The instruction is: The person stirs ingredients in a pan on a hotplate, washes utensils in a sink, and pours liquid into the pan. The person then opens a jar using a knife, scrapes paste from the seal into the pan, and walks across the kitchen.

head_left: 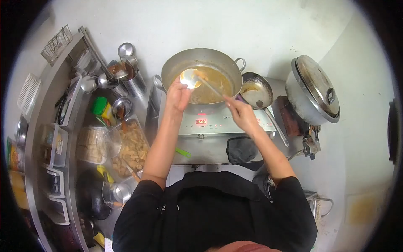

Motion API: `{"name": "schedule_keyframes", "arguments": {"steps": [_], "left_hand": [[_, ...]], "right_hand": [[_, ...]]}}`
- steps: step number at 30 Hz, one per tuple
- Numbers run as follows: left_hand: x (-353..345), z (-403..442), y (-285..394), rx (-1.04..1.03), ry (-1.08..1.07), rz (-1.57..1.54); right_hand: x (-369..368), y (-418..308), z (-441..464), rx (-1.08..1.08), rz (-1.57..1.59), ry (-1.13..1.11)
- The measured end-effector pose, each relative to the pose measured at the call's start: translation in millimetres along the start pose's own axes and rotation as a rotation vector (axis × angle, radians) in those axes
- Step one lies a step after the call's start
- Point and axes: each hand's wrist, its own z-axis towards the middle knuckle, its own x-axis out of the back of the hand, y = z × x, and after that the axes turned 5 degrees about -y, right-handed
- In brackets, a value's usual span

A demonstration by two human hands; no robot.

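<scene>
My left hand (178, 96) grips a small, shiny, pale bowl (188, 82) and tilts it over a wide metal pot (200, 54). In my right hand (242, 112) is a long-handled utensil (214, 89). Its orange-brown tip is at the bowl, where orange residue shows; whether it is a spoon or a spatula I cannot tell. Brown liquid (210, 94) lies in the pot, below both hands. The pot stands on an induction cooker (218, 120) with a lit red display.
To the right are a frying pan (262, 90) and a large lidded pot (310, 90). At the left stand a tray of light-brown food pieces (133, 143), a yellow container with a green lid (101, 107) and ladles (126, 49). A dark cloth (241, 150) lies near the counter's front edge.
</scene>
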Motion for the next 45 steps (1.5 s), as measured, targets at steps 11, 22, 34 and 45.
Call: {"name": "schedule_keyframes", "arguments": {"steps": [11, 22, 34, 45], "left_hand": [[-5, -4, 4, 0.039, -0.048, -0.013], [-19, -12, 11, 0.084, -0.029, 0.205], [0, -21, 32, 0.041, -0.012, 0.156], [8, -31, 57, -0.082, 0.191, 0.637]], "right_hand": [[8, 0, 8, -0.079, 0.003, -0.026], [2, -39, 9, 0.077, -0.02, -0.136], [23, 1, 62, -0.455, 0.147, -0.312], [23, 14, 88, 0.146, -0.798, -0.282]]}}
